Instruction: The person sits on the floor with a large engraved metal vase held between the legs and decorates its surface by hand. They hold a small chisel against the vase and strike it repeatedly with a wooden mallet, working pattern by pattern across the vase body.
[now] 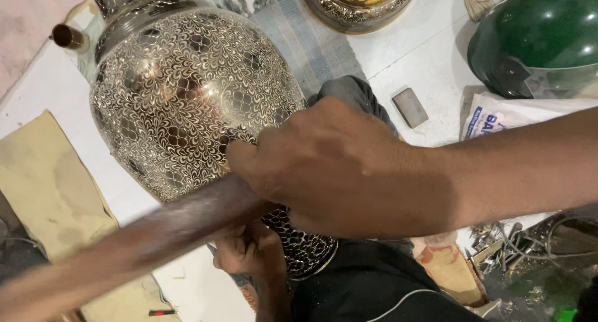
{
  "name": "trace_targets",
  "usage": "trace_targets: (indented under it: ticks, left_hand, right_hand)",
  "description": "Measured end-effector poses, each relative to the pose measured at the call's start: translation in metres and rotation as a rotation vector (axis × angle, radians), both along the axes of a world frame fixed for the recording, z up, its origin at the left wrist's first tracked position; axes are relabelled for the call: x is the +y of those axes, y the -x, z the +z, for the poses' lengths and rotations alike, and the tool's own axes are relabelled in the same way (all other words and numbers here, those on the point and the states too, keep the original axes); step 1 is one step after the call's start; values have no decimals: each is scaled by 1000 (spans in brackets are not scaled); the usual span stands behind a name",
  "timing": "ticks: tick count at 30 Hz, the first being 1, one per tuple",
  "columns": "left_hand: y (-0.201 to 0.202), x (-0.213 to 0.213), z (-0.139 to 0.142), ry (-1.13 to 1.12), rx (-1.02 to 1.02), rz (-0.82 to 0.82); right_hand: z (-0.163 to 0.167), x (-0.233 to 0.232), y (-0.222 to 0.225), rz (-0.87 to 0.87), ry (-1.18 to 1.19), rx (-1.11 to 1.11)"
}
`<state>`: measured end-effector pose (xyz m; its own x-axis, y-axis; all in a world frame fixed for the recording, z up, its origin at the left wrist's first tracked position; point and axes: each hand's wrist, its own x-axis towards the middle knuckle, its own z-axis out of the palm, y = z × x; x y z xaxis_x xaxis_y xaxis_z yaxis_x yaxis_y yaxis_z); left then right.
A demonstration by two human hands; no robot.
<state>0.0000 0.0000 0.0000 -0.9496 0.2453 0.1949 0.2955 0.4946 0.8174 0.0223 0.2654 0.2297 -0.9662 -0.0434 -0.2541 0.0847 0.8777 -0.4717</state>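
Brass vase [187, 91] lies tilted across the lap, right hand [324, 166] clenched around a blurred wooden striker [162, 228], left hand [249, 253] closed below the vase, seemingly pinching a tool; short, steady taps suit such fine engraving.

Both forearms are bare and sleeveless, and dark trousers [374, 284] with thin pale piping cover the lap.

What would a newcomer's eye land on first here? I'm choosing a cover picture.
First, the large engraved metal vase lying across the centre-left, covered in fine leaf patterning. Over it the right hand grips a blurred wooden mallet running to lower left, while the left hand sits below at the vase's base. A shiny green helmet fills the top right corner.
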Motion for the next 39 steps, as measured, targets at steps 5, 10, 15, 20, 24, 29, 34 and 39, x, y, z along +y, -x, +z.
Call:
trace_targets:
  ticks: [5, 10, 15, 20, 24, 29, 34, 39]
  left_hand:
    - [0, 40, 42, -260, 97, -138]
    - [1, 41, 47, -221, 118, -101]
    - [-2, 19, 15, -201, 207, -121]
    - [44, 4, -11, -122, -8, -467]
    - [-3, 15, 11, -231, 69, -78]
    - [-1, 27, 33, -102, 171, -39]
    - [3, 34, 38, -170, 179, -100]
    - [0, 34, 49, -115, 84, -104]
  right_hand:
    - [-8, -2, -4, 25, 29, 25]
    - [-15, -7, -6, -20, 180, 306]
    - [-11, -13, -8, 134, -271, 75]
    - [-8, -14, -5, 81, -263, 301]
    - [-8, -16, 0, 113, -297, 126]
    - [-8, -12, 0, 109, -144, 139]
    - [-9, -12, -9, 47, -231, 323]
    - [-19, -20, -17, 58, -250, 323]
